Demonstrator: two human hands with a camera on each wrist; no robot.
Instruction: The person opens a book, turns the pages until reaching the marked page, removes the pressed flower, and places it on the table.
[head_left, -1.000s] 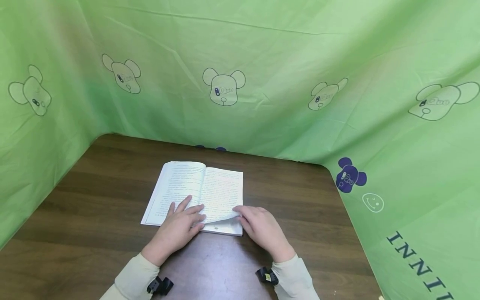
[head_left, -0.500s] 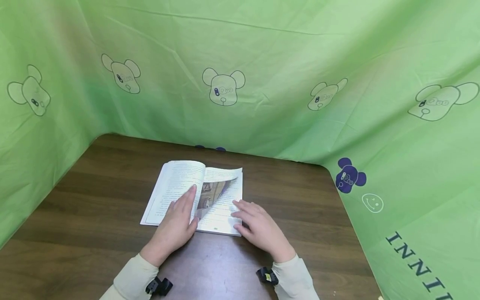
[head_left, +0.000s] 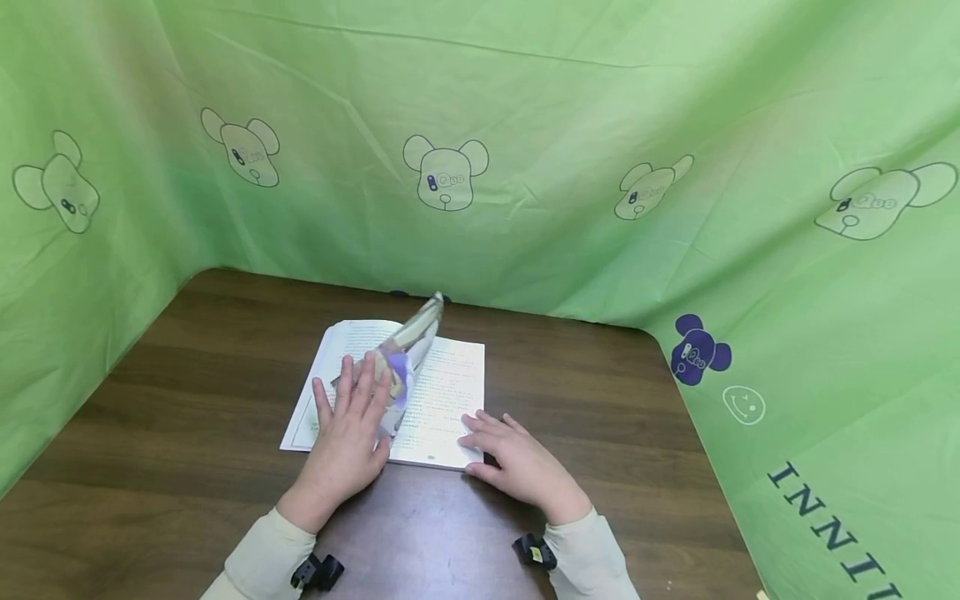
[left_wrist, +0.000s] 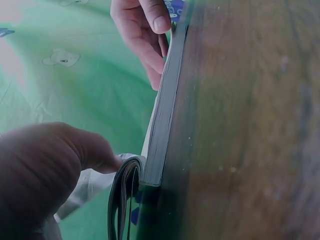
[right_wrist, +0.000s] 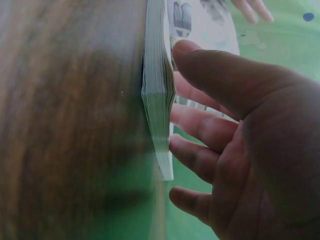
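Observation:
An open book (head_left: 450,375) lies on the table with printed text on its pages. One page (head_left: 408,337), bearing a coloured picture, stands partly raised near the spine and leans to the left. My left hand (head_left: 348,433) is spread over the left half, its fingers extended against the turning page. At the lower right corner of the book, my right hand (head_left: 521,462) rests its fingertips on the right-hand page. In the right wrist view the thumb and fingers lie along the edge of the page block (right_wrist: 159,90), pinching nothing.
A brown wooden table (head_left: 187,400) bears the book. Green fabric (head_left: 525,100) printed with cartoon heads hangs behind it and at both sides. A small black device (head_left: 318,572) sits at each wrist.
The right hand has let go of the page's corner and stays by the book's lower right. The page has swung up and leftwards, and the left hand has shifted left with it.

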